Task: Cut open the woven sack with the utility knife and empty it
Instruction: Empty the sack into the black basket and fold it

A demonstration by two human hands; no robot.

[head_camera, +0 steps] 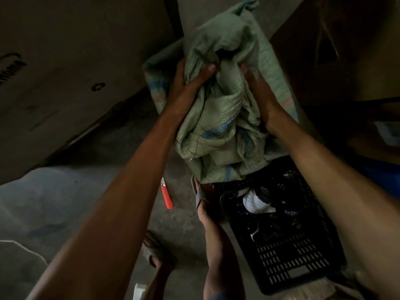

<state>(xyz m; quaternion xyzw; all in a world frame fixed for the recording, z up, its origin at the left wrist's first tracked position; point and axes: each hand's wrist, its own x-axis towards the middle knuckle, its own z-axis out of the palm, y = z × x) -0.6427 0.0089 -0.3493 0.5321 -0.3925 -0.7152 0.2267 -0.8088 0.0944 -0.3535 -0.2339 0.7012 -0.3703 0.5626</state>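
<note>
It's dim in here and the floor is crowded: a big cardboard box point(65, 72) leans in on the left, another box point(346, 50) closes off the right, and a pale bag point(32, 213) slumps on the concrete at the left edge. Right in front of the person sits a black plastic crate point(303, 256) with slotted walls. It holds a heap of dark stuff I can't make out and a white cloth point(257, 202) on top. The right foot point(203, 195), in a sandal, stands tight against the crate's left side, and the left foot point(155, 252) is planted further back. The green sack point(220, 118) is held up between both arms, crumpled and limp. Its long axis runs away from the person, with the far end bunched up high and the near end drooping onto the crate's far corner. The left hand point(190, 83) grips a fistful of the fabric, thumb clamped over the top. The right hand point(259, 92) clutches the opposite side, its fingertips buried in the folds. The knife point(167, 197) lies on the floor, just left of the right foot and under the left forearm. Its orange handle points back towards the person and its pale tip points away.
</note>
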